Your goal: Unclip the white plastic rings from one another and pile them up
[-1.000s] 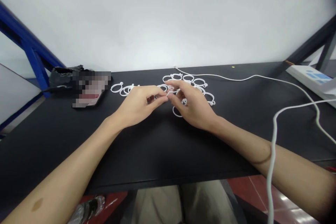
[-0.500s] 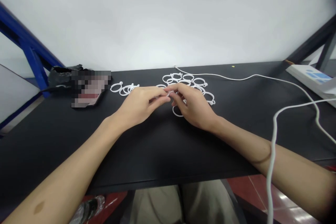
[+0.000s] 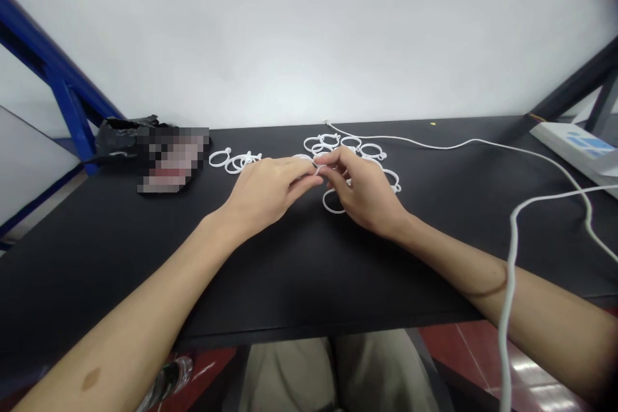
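Observation:
My left hand (image 3: 270,190) and my right hand (image 3: 364,190) meet above the middle of the black table. Between their fingertips they pinch a white plastic ring (image 3: 319,169), of which only a small bit shows; the fingers cover the rest. Several more white rings with small eyelets (image 3: 371,151) lie in a loose pile behind and under my right hand. One ring (image 3: 332,201) pokes out in front of that hand. To the left of my left hand is a smaller cluster of the same rings (image 3: 235,164).
A black plastic bag (image 3: 116,141) and a blurred-out flat item (image 3: 174,161) lie at the left. A white cable (image 3: 434,145) crosses the table at the back and loops over my right forearm. At the right sits a white box (image 3: 570,145). Blue metal struts (image 3: 67,93) flank the left side.
The whole view has shifted slightly, so things sit a little further right. Both hands keep their pinch on the ring; the right index finger is a bit more bent.

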### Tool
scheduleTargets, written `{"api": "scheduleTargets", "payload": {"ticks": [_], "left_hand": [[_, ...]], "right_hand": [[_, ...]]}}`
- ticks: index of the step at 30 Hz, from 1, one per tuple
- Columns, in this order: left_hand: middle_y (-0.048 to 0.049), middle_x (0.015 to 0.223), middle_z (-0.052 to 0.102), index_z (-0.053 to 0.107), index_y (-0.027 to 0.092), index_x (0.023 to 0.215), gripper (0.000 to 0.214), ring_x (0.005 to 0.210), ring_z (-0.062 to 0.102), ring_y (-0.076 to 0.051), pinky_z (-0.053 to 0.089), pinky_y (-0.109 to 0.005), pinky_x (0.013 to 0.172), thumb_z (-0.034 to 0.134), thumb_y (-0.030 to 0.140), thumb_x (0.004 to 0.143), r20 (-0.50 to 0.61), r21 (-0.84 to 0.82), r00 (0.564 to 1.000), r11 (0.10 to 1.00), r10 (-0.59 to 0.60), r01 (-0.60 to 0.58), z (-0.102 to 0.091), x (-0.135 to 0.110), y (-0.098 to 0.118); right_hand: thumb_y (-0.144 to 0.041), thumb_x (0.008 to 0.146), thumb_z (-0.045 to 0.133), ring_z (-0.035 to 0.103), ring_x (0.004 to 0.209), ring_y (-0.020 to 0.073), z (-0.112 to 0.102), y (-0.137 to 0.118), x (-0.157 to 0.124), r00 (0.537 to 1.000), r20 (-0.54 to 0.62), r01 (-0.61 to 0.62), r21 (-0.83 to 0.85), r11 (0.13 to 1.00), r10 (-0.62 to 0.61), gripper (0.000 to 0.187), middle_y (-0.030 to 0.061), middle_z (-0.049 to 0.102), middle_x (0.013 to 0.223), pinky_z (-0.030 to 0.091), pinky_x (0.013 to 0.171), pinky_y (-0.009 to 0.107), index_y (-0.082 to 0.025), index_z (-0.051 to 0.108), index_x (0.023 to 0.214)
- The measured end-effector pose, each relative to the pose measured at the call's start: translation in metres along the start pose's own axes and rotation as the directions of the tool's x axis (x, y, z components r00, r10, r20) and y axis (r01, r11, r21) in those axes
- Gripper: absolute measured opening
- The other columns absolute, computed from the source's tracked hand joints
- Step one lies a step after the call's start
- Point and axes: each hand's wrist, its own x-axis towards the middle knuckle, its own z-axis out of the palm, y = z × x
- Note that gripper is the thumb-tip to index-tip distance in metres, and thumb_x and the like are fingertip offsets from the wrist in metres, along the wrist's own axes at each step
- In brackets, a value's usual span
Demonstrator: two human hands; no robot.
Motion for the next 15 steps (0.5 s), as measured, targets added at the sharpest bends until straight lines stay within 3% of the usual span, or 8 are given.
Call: {"api": "scheduleTargets", "payload": {"ticks": [15], "left_hand": [[-0.0003, 0.078, 0.069, 0.066, 0.023, 0.090, 0.034, 0.063, 0.057, -0.015, 0.029, -0.027, 0.055, 0.041, 0.044, 0.100, 0.039, 0.099, 0.998, 0.994, -0.050, 0.046, -0.0004, 0.0011, 0.0097]], "right_hand": [[-0.020, 0.092, 0.053, 0.061, 0.067, 0.0134, -0.0019, -0.0010, 0.0014, 0.998, 0.014, -0.054, -0.050, 0.997, 0.054, 0.009, 0.0018, 0.073, 0.085, 0.045, 0.064, 0.027, -0.019, 0.062, 0.093]]}}
